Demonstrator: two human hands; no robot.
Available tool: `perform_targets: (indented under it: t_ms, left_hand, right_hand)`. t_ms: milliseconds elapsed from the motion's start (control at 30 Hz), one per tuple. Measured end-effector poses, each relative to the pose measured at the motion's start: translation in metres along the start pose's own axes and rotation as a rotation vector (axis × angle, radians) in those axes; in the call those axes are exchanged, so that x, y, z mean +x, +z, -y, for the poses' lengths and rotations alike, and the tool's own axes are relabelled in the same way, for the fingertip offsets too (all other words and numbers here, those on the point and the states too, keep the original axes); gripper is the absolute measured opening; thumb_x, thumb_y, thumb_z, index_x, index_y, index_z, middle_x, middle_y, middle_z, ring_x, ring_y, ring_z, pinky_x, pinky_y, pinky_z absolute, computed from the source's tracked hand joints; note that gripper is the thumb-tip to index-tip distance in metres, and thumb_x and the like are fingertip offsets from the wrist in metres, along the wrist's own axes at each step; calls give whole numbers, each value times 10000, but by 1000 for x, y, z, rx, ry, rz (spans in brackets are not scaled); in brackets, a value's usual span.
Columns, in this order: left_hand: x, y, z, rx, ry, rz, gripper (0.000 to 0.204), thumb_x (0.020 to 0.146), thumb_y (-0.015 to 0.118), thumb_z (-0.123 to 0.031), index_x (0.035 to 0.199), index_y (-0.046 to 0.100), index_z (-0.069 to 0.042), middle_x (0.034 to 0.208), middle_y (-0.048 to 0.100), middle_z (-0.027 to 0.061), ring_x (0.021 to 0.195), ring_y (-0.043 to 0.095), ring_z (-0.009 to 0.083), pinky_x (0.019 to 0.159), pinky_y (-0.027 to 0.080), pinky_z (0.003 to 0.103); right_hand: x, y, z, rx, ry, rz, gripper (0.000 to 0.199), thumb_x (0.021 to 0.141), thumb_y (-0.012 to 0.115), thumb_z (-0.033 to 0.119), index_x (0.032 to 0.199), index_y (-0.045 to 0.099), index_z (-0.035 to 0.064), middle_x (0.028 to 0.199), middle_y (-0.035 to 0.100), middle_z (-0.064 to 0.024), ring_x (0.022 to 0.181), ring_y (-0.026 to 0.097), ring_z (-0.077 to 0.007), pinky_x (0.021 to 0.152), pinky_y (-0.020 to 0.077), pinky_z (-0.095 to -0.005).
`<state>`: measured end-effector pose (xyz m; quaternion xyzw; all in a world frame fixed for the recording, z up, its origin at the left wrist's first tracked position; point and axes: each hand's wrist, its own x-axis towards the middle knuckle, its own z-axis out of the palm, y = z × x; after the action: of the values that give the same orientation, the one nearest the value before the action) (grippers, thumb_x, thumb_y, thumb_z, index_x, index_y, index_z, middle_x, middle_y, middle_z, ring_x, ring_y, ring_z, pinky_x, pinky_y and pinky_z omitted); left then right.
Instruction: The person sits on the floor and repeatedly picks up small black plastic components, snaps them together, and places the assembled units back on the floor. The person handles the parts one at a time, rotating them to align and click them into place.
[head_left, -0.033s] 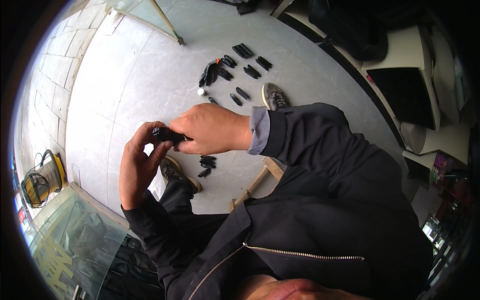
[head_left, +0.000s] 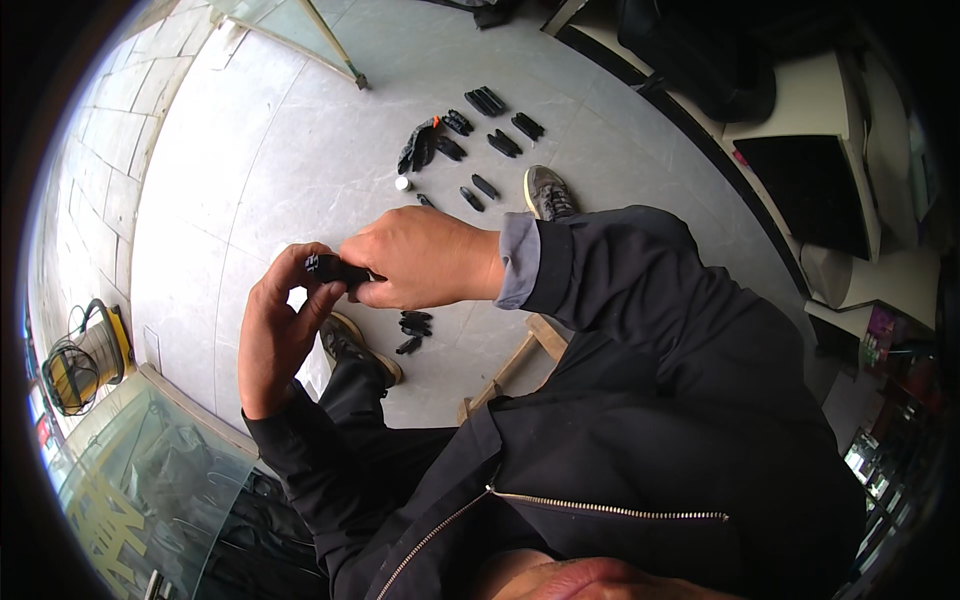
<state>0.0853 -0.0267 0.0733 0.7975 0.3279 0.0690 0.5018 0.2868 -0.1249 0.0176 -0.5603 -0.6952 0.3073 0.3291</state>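
Both hands meet in front of me, gripping one small black part (head_left: pixel 328 268) with white marks on its left end. My left hand (head_left: pixel 272 325) pinches that end between thumb and fingers. From the other side my right hand (head_left: pixel 428 258) is closed around the part's right end, its knuckles hiding much of the grip. The exact kind of the part cannot be made out. On the floor past my hands lie several black pieces (head_left: pixel 484 101) in small groups. Beside them is a dark glove (head_left: pixel 414 148) with an orange edge. A white cap-like thing (head_left: pixel 403 184) is close to the glove.
More black pieces (head_left: pixel 415 326) lie beside my left shoe (head_left: pixel 352 338); my right shoe (head_left: pixel 548 192) is farther out. Under me shows a wooden stool (head_left: pixel 512 366). A yellow cable reel (head_left: pixel 98 355) and a glass panel (head_left: pixel 165 490) are on the left, a white cabinet (head_left: pixel 790 125) on the right.
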Motion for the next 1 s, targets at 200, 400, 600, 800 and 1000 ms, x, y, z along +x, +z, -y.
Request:
perform_targets:
  t_ms: [200,400,600,800,1000]
  left_hand:
    - [-1,-1,-1,15,-9,1,320,947,793,2,1243,672,13,960,734,52,893,660,122,856,553,300]
    - [8,0,13,-39,8,-139,293,967,805,-38,1235,705,25,1081,782,68,1046,725,148,953,575,320]
    - [9,-15,37,23,173,-428,299,1104,676,-184,1339,692,0,1206,787,117,1104,735,175,990,575,317]
    - [7,-25,43,269,235,-497,257,1056,735,-192,1279,750,-64,1168,807,79,1108,779,203,942,619,323]
    - [-5,-37,23,214,98,-551,187,1042,734,-180,1168,737,-43,1048,800,121,957,775,260,859,597,363]
  right_hand:
    - [0,-7,2,32,26,55,209,890,699,213,862,639,14,741,692,-204,711,708,-409,668,553,-500]
    - [5,-13,-4,43,40,-70,241,910,744,245,906,661,19,747,691,-186,685,697,-373,641,537,-461]
    - [8,-43,-26,-18,191,-177,287,1016,774,275,1091,743,0,784,721,-72,670,642,-113,625,517,-286]
    - [14,-41,-70,-135,289,-189,346,959,778,354,941,721,13,753,720,-139,664,708,-302,652,549,-385]
    - [2,23,-157,-311,473,52,397,934,783,382,919,720,-10,744,700,-126,695,707,-205,651,533,-371]
